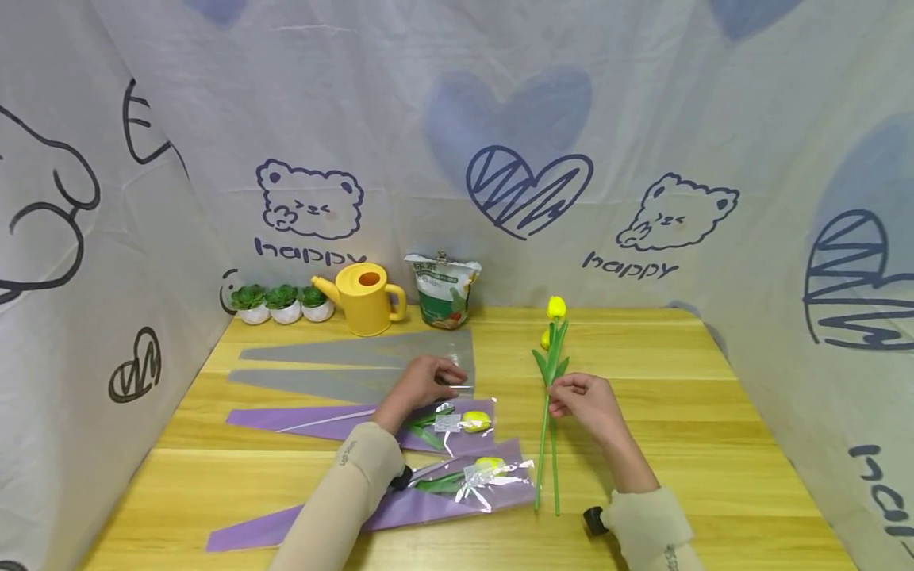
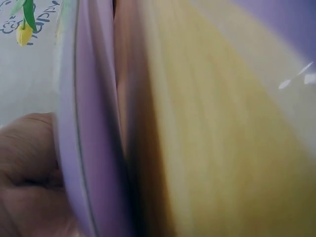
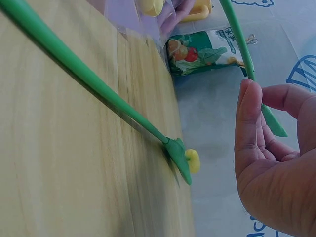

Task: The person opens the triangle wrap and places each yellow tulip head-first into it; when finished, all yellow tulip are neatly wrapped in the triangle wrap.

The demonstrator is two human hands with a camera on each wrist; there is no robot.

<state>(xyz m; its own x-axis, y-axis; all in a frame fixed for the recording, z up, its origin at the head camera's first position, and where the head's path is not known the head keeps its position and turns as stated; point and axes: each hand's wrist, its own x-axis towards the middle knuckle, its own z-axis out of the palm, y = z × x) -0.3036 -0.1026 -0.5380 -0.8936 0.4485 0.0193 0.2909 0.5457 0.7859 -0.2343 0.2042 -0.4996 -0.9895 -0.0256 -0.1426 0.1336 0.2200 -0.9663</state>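
Observation:
My right hand (image 1: 560, 392) pinches the green stem of a yellow tulip (image 1: 556, 308) just below its leaves; in the right wrist view the stem (image 3: 237, 37) passes between the fingertips (image 3: 249, 89). A second yellow tulip (image 3: 192, 160) lies on the wooden table (image 1: 714, 444) beside it, its stem (image 1: 542, 460) running toward me. My left hand (image 1: 446, 381) grips the edge of a purple wrapping sleeve (image 2: 84, 148) at the table's middle. Two tulips lie wrapped in purple sleeves (image 1: 474, 420) (image 1: 489, 468) just in front of that hand.
Two grey sleeves (image 1: 343, 349) lie flat behind the purple ones. Along the back stand three small potted plants (image 1: 282, 303), a yellow watering can (image 1: 366, 297) and a green-and-white bag (image 1: 443, 289). Printed cloth walls close in the left, back and right.

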